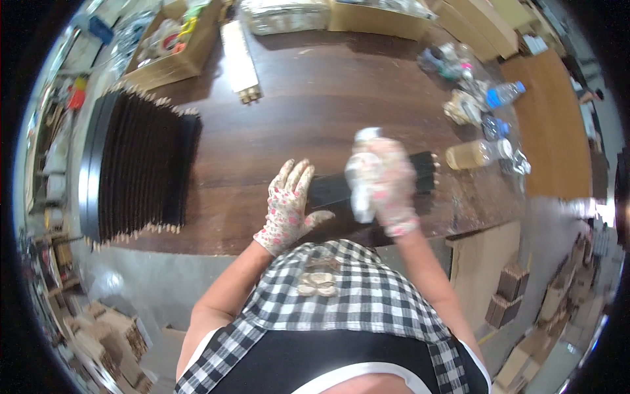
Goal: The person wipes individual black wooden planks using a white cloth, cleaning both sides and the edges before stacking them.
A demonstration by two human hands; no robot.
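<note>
A flat black board (330, 190) with light wooden pegs at its right end lies across the near part of the table. My left hand (287, 209), in a floral-print glove, rests against the board's left end, fingers stretched and thumb apart. Over the right half of the board is my right hand (392, 182), in a matching glove and smeared by motion. It grips a white cloth (362, 172) pressed down on the board, hiding part of the black surface.
To the left stands a row of several black boards (141, 164) with pegs. Far back are a bundle of pale strips (239, 62) and an open cardboard box (174, 49). A bottle of yellowish liquid (469, 155), plastic bottles (505, 95) and crumpled rags (461, 107) sit at right.
</note>
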